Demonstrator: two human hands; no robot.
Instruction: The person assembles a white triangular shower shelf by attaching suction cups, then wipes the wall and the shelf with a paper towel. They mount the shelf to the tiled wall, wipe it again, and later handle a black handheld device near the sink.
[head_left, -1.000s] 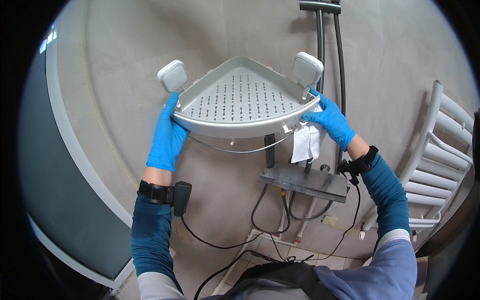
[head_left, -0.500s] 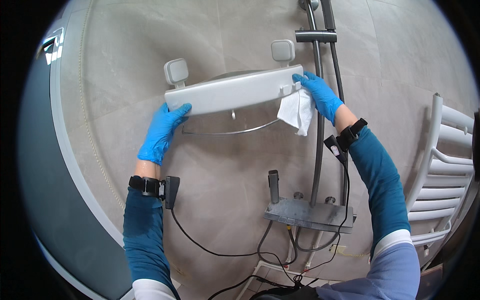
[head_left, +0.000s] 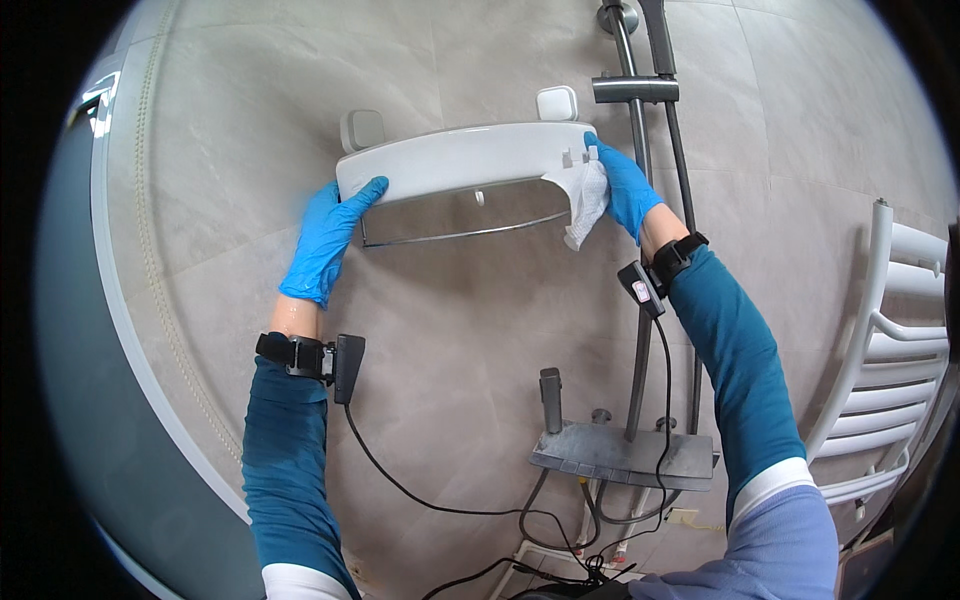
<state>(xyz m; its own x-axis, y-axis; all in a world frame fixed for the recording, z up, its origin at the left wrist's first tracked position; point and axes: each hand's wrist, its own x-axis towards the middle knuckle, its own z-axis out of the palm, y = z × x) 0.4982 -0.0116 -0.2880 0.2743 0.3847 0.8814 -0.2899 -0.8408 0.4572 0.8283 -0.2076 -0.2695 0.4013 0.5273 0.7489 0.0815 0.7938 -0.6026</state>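
Observation:
Both my hands, in blue gloves, hold a white wall shelf (head_left: 465,158) by its ends against the tiled wall. My left hand (head_left: 330,235) grips the left end, thumb across the front face. At the right end my right hand (head_left: 622,188) is closed on the shelf, its fingers partly hidden. A white cloth (head_left: 582,195) hangs beside the right hand, under small hooks on the shelf front. Two square mounting pads, a left one (head_left: 361,130) and a right one (head_left: 557,103), rise behind the shelf. A thin metal rail (head_left: 465,234) runs beneath it.
Just right of the shelf stands a dark shower riser (head_left: 640,160) with a hose. Below is a grey mixer shelf (head_left: 622,455) with pipes. A white towel radiator (head_left: 880,375) hangs at right, a glass door (head_left: 120,380) at left. Black cables (head_left: 440,507) trail from my wrists.
The shelf has tilted and levelled out, its right end coming slightly left and its front underside now showing more of the rail. Both hands moved with it; the cloth shifted left.

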